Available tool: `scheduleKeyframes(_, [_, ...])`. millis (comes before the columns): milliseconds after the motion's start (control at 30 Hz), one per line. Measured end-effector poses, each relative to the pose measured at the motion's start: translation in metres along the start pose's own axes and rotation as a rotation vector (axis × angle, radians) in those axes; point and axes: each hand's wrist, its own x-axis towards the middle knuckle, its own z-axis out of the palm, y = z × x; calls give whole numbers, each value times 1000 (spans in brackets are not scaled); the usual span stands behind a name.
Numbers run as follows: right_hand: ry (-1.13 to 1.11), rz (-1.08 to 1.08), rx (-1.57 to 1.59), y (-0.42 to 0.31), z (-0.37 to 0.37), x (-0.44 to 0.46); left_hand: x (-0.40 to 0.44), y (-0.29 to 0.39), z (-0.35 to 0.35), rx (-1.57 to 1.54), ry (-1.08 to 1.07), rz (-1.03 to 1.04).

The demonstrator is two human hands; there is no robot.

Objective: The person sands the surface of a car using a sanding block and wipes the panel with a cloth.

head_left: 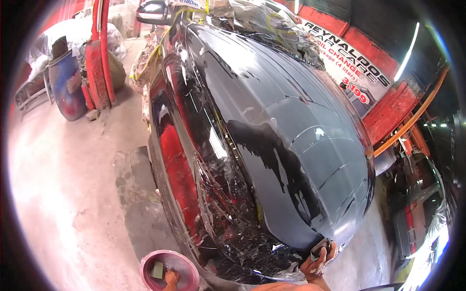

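Note:
My right hand (318, 263) is at the front edge of a car hood (325, 160), fingers curled round a small dark pad (320, 246) pressed against the surface. The pad's exact kind is hard to make out. The hood is dull grey with wet, darker black patches and streaks of water. Lower left, my left hand (171, 278) reaches into a round pinkish basin (192, 266), close beside a pale green block (157, 269). Its fingers point down into the basin and are too small and hidden to read.
Plastic sheeting (228, 213) and tape cover the car's side and windshield. A blue drum (69, 87) stands by a red post (99, 58) at the upper left. An orange pole (412, 119) and another vehicle (418, 208) are on the right. A banner (347, 63) hangs behind.

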Motion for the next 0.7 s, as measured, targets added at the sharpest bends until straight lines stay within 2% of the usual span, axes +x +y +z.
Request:
scheduleKeyframes(233, [33,-24,3,0,2,2,-25,8,34,-26,-157,-77])
scheduleKeyframes(500, [42,5,41,-3,1,5,-33,-2,7,-122,-169,-30])
scheduleKeyframes(633, [64,-18,47,-4,-1,11,-43,-23,-19,-276,-139,-25])
scheduleKeyframes(700, [75,-31,34,-3,-2,12,-47,-31,-30,-470,-120,-87])
